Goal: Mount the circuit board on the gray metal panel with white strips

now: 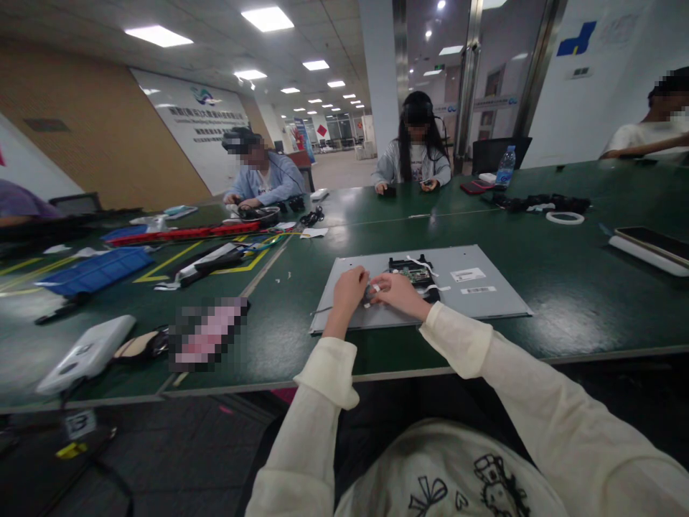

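A flat grey metal panel (484,298) lies on the green table in front of me, with a small circuit board (413,273) and white stickers on it. My left hand (349,288) and my right hand (398,293) meet over the panel's left middle. Both are curled, pinching a small grey and white part (372,291) between them. What that part is I cannot make out.
The green table (565,287) stretches far. On the left lie a blue tray (97,269), a red strip (183,232), a white device (86,353) and cables. To the right sit a tape ring (565,217) and a water bottle (504,166). Other people sit across the table.
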Demonstrator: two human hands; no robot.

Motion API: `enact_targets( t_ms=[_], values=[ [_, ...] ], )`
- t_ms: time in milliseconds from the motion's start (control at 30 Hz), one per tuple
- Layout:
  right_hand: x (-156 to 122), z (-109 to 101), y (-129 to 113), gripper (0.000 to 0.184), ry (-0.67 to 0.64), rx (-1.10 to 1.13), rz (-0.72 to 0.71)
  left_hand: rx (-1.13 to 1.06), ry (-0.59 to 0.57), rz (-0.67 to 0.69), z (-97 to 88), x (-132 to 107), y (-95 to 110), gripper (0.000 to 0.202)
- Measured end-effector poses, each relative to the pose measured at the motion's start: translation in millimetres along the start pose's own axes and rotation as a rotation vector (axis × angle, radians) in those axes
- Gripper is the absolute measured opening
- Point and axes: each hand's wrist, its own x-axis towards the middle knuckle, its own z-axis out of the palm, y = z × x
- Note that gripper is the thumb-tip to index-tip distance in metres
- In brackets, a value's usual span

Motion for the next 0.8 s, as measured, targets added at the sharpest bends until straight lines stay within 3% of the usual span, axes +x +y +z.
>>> enact_targets(
  t_ms=[200,367,800],
  values=[
    [-1.7,-6.5,-0.8,0.022,0.028,-0.407,-0.215,0.025,-0.009,0.000,-1.3,-0.9,2.0,0.026],
    [-1.4,-13.5,-8.0,0.020,0.132,-0.675,-0.376,0.026,0.012,0.008,-1.0,-1.4,2.0,0.027],
    [1.3,-20.5,-9.3,0.021,0.087,-0.797,-0.430,-0.012,0.037,-0.058,-0.6,-0.4,1.5,0.031]
  ],
)
